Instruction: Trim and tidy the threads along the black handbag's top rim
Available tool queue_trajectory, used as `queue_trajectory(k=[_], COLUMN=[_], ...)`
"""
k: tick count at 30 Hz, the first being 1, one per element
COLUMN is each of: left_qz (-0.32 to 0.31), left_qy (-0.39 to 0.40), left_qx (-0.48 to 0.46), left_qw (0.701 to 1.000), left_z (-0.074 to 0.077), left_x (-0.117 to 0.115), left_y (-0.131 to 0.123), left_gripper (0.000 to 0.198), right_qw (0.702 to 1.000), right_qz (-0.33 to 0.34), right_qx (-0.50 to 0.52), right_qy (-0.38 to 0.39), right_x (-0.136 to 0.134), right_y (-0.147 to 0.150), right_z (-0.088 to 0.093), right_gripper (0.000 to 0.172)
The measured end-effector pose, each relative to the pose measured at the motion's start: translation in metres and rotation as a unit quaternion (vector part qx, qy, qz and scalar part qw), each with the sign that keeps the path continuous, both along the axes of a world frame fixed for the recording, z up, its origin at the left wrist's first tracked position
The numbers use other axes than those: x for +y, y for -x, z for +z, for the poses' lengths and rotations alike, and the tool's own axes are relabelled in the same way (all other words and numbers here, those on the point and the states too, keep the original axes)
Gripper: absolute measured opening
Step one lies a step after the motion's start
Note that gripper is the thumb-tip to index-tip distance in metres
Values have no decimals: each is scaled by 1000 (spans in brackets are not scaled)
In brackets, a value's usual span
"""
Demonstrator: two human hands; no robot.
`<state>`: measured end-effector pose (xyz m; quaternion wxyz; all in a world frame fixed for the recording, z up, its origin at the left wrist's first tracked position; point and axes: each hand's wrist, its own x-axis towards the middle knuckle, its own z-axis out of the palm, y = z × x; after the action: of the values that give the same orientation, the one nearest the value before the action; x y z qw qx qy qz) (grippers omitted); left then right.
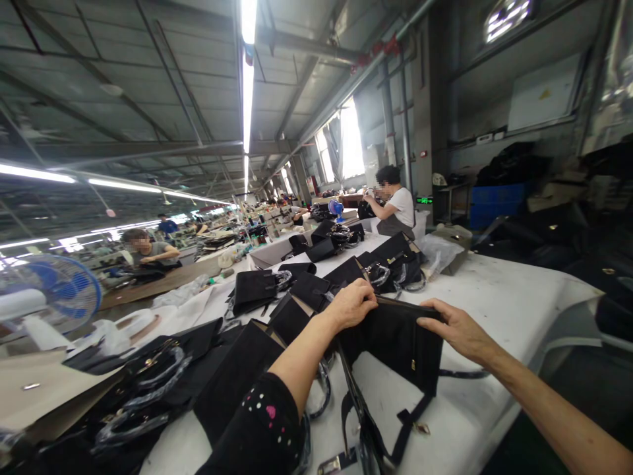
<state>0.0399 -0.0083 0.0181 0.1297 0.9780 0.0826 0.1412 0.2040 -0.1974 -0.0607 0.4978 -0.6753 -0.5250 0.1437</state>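
Long factory hall, strip lights overhead, and a white-covered desk (499,297) running away from the person toward a co-worker in a white shirt (401,204) at its far end. Between the two grips stands the black bag (395,343), upright on the desk, its strap (406,422) trailing loose below them. The left hand (352,303) is clamped over the bag's top edge at one end, fingers curled down on it; the right hand (457,328) is closed on the top edge at the other end, thumb toward the person.

As a judgement, the step in hand is holding the bag by its upper rim with both grips, steadying or spreading its mouth; any shift from here calls for both ends being kept level so the soft body does not sag.

Just beyond the left grip lies a row of finished bags (309,290), almost touching; below and outside it sits a heap of bags with wrapped handles (148,382). Outside the right grip the cloth is bare up to the desk's edge (568,290), which gives the open room.
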Motion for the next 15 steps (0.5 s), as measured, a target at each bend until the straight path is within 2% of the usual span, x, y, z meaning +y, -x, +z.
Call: queue_trajectory(k=[15], left_qz=[105], left_qy=[-48], left_qx=[-34], left_qw=[993], left_z=[-7], left_x=[4], left_y=[2], left_gripper=[15], right_qw=[998], right_qz=[-49], right_qx=[22], right_qy=[11], right_x=[21], right_y=[3], right_z=[-1], right_gripper=[35])
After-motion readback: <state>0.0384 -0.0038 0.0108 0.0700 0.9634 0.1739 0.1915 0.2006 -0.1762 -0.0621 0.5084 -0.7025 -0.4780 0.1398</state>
